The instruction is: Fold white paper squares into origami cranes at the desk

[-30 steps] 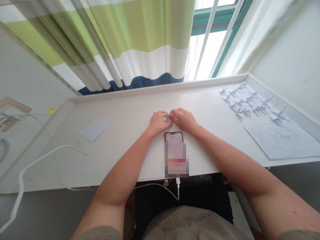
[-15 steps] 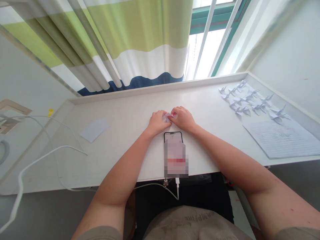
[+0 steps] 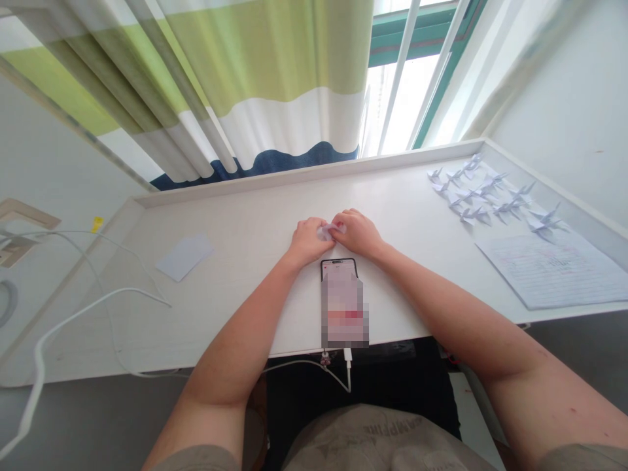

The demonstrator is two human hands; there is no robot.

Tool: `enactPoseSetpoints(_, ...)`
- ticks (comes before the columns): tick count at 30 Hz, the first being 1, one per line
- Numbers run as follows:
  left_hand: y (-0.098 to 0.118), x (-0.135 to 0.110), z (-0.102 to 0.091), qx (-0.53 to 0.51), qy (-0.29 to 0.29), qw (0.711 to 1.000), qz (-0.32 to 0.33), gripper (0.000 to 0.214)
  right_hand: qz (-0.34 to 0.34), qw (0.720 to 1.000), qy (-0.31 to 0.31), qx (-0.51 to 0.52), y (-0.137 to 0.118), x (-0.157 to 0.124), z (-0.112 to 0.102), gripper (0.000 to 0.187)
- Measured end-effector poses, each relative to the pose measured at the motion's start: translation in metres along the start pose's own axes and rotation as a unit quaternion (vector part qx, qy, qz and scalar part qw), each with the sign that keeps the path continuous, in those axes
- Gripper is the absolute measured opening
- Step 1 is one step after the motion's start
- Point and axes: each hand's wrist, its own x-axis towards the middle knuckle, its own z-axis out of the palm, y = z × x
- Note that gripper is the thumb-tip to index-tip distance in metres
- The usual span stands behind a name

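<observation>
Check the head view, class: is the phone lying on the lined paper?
No, the phone lies at the front edge of the desk, with the lined paper off to its right.

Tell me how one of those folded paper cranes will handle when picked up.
The folded paper cranes are probably very light, so a push may tip or skid one. Their thin, pointed wings look easily bent, so a firm pinch could crease them. Bodies are likely stiffer.
</observation>
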Motion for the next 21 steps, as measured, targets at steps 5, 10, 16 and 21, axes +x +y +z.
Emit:
enactPoseSetpoints(5,-0.002,0.000,0.000,-0.002,-0.004,1.000,0.012,0.034,-0.035,0.998,-0.044,0.036,0.002,-0.004,-0.007,0.010)
enactPoseSetpoints(10,-0.003,-0.001,0.000,0.003,-0.001,1.000,0.023,0.026,-0.053,0.996,-0.051,0.045,0.006,-0.008,-0.009,0.009)
enactPoseSetpoints(16,-0.005,-0.002,-0.001,0.003,-0.004,0.999,0.035,0.023,-0.048,0.996,-0.053,0.058,0.007,-0.012,-0.012,0.011)
enactPoseSetpoints(21,-0.004,-0.004,-0.003,-0.012,-0.015,1.000,0.013,0.038,-0.016,0.997,-0.065,0.029,0.005,-0.019,-0.016,0.013)
